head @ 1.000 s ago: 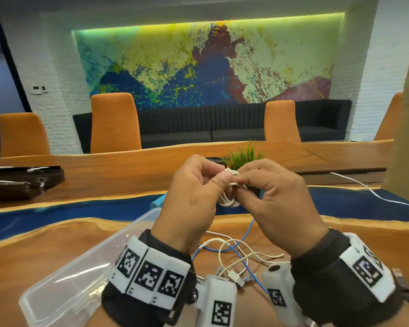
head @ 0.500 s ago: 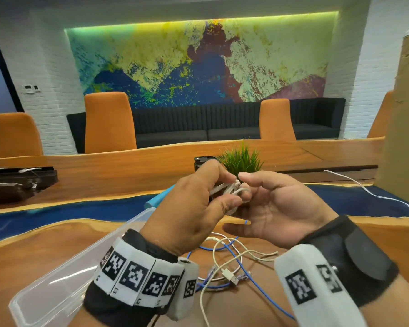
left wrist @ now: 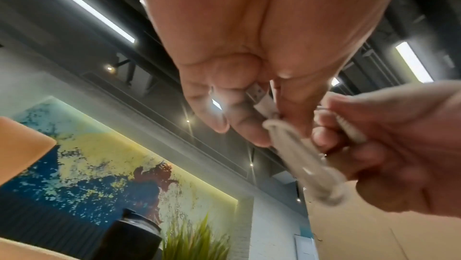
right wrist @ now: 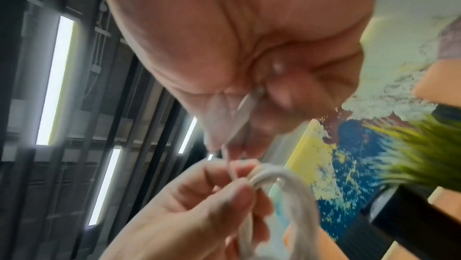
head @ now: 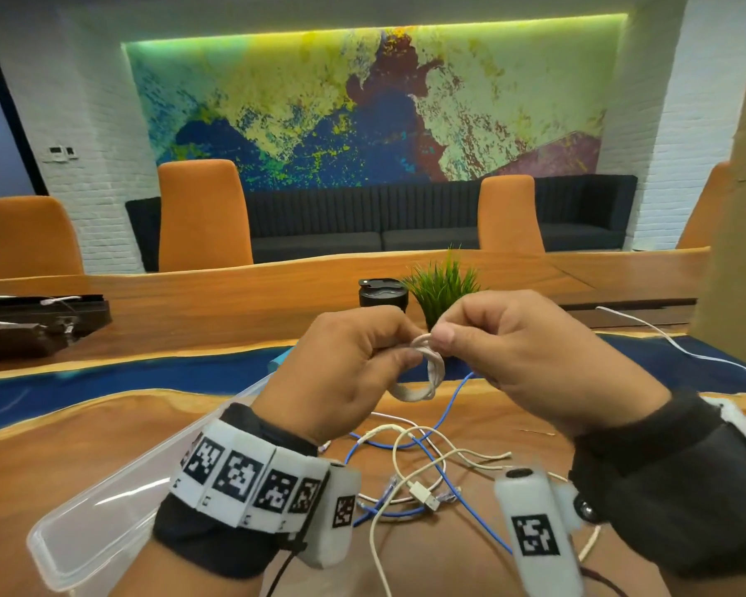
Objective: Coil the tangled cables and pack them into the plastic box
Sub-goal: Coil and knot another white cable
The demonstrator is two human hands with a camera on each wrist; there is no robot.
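Observation:
A small coil of white cable (head: 421, 374) hangs in the air above the table. My left hand (head: 354, 364) grips the coil's left side, its USB plug (left wrist: 257, 95) tucked between the fingers. My right hand (head: 500, 351) pinches the cable's free end (right wrist: 245, 109) at the top of the coil (right wrist: 282, 191). Below the hands lies a tangle of blue cable (head: 448, 471) and white cables (head: 423, 493) on the wood. The clear plastic box (head: 100, 519) sits at the lower left, partly behind my left wrist.
A green plant (head: 444, 290) and a black cup (head: 382, 293) stand just beyond my hands. A white cable (head: 681, 351) runs off to the right past a cardboard box (head: 741, 217). A dark tray (head: 31, 321) lies far left.
My right hand has turned over from palm-up to palm-down and now pinches the cable end at the coil's top. The coil hangs lower and more open. My left hand keeps its grip.

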